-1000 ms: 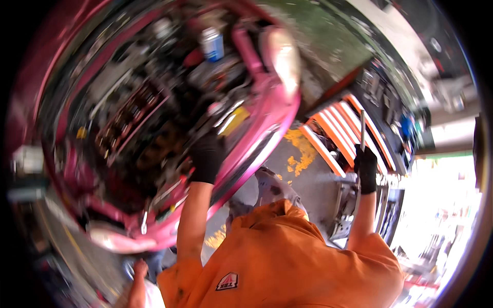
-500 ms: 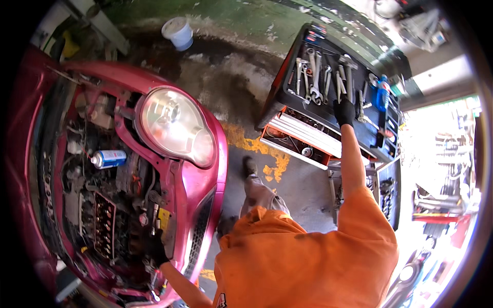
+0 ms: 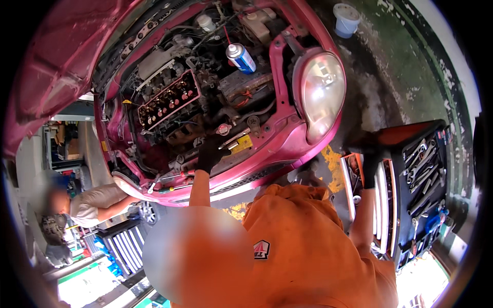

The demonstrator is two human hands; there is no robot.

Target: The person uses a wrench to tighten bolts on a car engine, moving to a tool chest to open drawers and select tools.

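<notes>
Glare, seemingly daylight, whitens both lower sides; outer edges bow.

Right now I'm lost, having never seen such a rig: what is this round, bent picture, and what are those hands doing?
There's no robot here, just a person in an orange shirt. A wide fisheye camera worn on their head looks down, bending straight edges. The gloved left hand is at the front of a pink car with its engine exposed; a spray can sits farther in. The gloved right hand is by the drawers of a tool chest with wrenches on top. I can't tell whether either hand holds anything.
</notes>
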